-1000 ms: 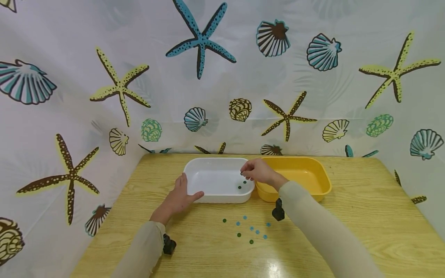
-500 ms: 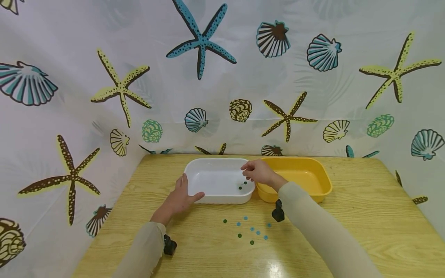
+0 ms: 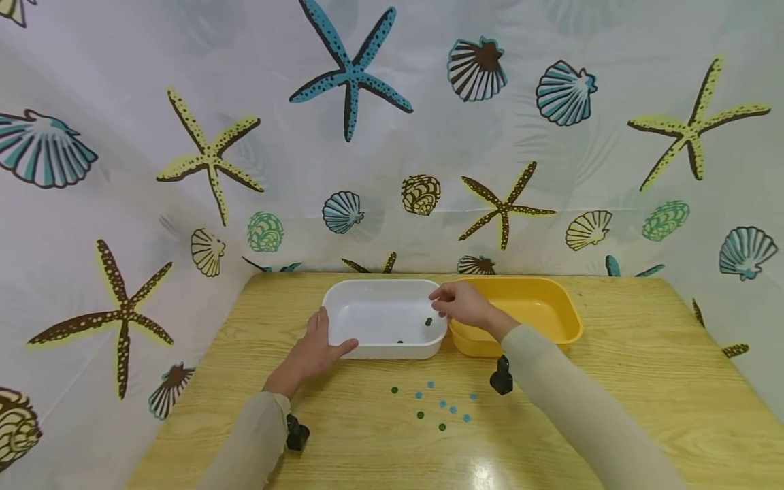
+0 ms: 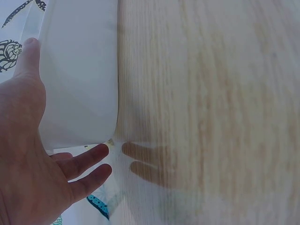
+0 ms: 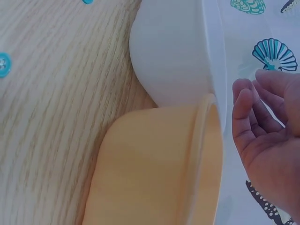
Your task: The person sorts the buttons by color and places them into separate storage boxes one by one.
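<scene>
My left hand rests on the left front corner of the white tub, its thumb along the front rim and its straight fingers beside the end wall. In the left wrist view those fingers stretch past the tub's end. Over the white tub's right rim hovers my right hand, fingers loosely bent with nothing between them. The right wrist view has this hand above the rims. Dark green buttons lie inside the white tub below it, and another green button shows near the front wall.
A yellow tub stands right against the white one. In front of them on the wooden table several light blue buttons lie scattered among a few green buttons. A shell-patterned curtain hangs behind.
My right hand has let go of a green button, which dropped into the white tub. Buttons in the tub have shifted, and the hand has drawn slightly right. The left hand stays put.
</scene>
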The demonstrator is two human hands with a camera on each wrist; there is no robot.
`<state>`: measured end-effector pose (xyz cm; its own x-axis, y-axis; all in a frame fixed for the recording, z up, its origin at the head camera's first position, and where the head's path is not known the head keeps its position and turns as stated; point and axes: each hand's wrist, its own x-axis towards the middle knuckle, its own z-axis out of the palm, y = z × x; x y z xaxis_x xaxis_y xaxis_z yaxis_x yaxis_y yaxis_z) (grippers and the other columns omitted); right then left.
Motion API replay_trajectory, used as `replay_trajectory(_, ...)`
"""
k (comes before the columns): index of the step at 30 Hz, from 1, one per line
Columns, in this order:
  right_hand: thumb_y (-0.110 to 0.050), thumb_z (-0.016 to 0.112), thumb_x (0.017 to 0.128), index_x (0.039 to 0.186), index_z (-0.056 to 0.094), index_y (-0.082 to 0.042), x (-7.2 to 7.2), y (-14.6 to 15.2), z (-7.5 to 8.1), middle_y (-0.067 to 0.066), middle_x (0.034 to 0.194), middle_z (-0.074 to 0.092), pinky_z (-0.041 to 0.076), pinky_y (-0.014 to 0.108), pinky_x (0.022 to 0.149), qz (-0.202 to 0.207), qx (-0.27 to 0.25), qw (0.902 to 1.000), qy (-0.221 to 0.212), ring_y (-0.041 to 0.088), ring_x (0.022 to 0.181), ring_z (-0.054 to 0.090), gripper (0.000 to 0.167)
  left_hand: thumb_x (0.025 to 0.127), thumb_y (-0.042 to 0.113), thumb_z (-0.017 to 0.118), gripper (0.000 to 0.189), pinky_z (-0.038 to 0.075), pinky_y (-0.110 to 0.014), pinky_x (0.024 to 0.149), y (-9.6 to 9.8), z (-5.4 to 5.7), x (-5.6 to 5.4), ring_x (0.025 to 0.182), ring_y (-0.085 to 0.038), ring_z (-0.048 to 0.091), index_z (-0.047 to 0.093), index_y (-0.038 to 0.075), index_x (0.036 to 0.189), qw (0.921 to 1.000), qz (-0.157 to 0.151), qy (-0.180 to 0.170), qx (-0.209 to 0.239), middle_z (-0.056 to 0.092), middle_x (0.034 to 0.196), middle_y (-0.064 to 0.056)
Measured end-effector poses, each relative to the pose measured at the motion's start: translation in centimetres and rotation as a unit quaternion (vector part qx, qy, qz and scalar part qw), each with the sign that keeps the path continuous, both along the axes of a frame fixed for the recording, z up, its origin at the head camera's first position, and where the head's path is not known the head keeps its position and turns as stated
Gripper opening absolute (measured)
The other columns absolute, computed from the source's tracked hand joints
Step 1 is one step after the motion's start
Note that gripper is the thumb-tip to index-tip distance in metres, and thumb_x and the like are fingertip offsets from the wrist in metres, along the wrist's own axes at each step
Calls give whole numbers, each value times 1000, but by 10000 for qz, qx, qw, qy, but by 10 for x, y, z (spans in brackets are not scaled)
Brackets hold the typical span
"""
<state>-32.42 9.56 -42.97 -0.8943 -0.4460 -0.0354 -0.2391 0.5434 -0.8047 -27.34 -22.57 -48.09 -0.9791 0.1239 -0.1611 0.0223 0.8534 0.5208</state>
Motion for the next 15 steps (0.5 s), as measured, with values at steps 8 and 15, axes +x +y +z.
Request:
replay_trajectory(8,-8,61,92,110,65,5,19,8,7,14,83,65,51,28,64,401,-72,9990,194,23,72,60,23,86,64,53,112,32,-57,100,0,-1,-1,127,-49,34,-14,-3,147,10000,9,-13,-9,-5,152,-26)
replay_trajectory(15,-10,62,91,104,69,-1,43,13,6,8,83,67,46,25,64,756,110,9966,304,17,71,55,17,86,64,53,112,32,-57,100,1,-2,-1,126,-48,35,-14,-2,147,10000,36,-44,-27,-6,153,-26)
